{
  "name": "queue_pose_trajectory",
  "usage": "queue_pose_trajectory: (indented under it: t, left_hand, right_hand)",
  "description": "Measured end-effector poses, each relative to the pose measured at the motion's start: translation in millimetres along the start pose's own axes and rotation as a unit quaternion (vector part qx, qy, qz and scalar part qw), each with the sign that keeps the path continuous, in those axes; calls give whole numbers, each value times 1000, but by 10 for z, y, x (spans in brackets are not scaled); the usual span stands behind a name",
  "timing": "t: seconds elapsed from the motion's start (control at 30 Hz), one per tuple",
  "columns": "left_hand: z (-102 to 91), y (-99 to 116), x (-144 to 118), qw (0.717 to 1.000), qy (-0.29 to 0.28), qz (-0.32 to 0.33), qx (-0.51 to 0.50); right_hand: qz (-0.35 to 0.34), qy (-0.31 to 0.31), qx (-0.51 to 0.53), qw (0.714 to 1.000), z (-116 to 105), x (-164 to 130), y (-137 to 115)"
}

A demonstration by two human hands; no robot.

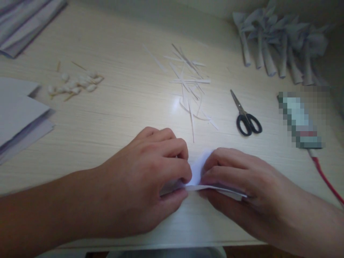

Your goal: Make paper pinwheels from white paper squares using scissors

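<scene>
A white sheet of paper (197, 172) is held between my two hands, close to the table's front edge. My left hand (158, 172) pinches its left part, with the thumb below and the curled fingers above. On the other side, my right hand (236, 182) grips the paper, fingers over it and thumb underneath. The paper's near edge looks folded, but most of the sheet is hidden behind my fingers. Beyond the hands lie thin white paper strips (188, 81), scattered on the table. A pair of scissors with black handles (245, 120) rests to their right, blades nearly together.
Several paper flowers with rolled stems (282, 46) lie at the back right. A blurred-out phone (301, 120) with a red cable (321, 172) is at the right. Cotton buds' heads (77, 83) are piled at the left, near stacked paper sheets (21, 111). More folded paper (29, 21) occupies the far left corner.
</scene>
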State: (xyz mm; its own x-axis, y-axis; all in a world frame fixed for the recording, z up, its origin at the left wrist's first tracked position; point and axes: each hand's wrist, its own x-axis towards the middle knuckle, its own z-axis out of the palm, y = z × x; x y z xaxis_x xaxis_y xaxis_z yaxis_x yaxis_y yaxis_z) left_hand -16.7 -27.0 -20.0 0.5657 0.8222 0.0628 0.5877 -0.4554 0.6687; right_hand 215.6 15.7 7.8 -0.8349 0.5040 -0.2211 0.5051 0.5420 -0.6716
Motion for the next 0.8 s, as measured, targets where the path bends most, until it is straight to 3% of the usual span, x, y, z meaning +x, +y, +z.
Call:
queue_pose_trajectory:
  t: [0.57,0.8]
  left_hand:
    - [28,-5,-11,1000,8,4,2]
    - [48,-23,-9,1000,14,-3,-15]
  right_hand:
    - [31,-44,18,998,-77,-29,79]
    - [43,6,19,999,-88,13,47]
